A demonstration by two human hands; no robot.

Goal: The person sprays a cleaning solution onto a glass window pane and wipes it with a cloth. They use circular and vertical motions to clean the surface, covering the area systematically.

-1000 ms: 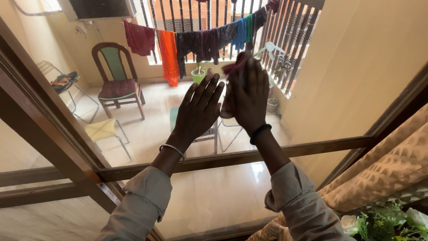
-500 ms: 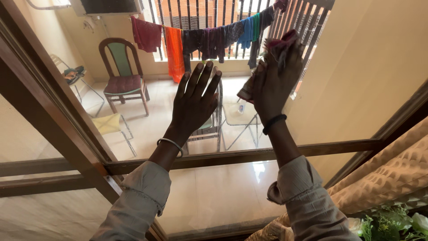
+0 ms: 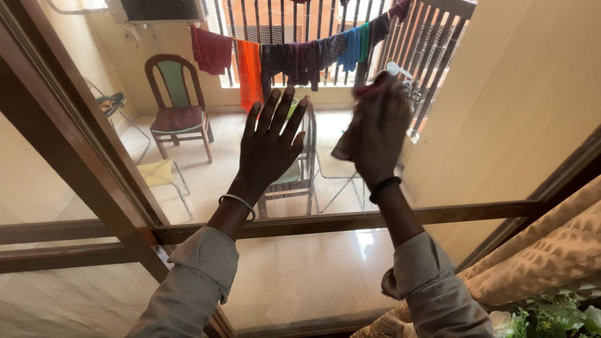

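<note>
Right hand (image 3: 382, 134) clutches a crumpled cloth (image 3: 354, 134) hanging lengthwise downward; left hand (image 3: 270, 147) splays flat, fingers upward.

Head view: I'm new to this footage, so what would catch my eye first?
Two hands pressed against a glass pane: the left hand lies flat with fingers spread, the right hand holds a crumpled cloth to the glass. Behind it, a line of coloured laundry hangs across the balcony, above a wooden chair at left.

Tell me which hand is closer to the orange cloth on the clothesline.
Left. The left hand is spread flat on the glass, its fingertips just right of and below the orange cloth. The right hand, clutching a rag, is farther right.
</note>
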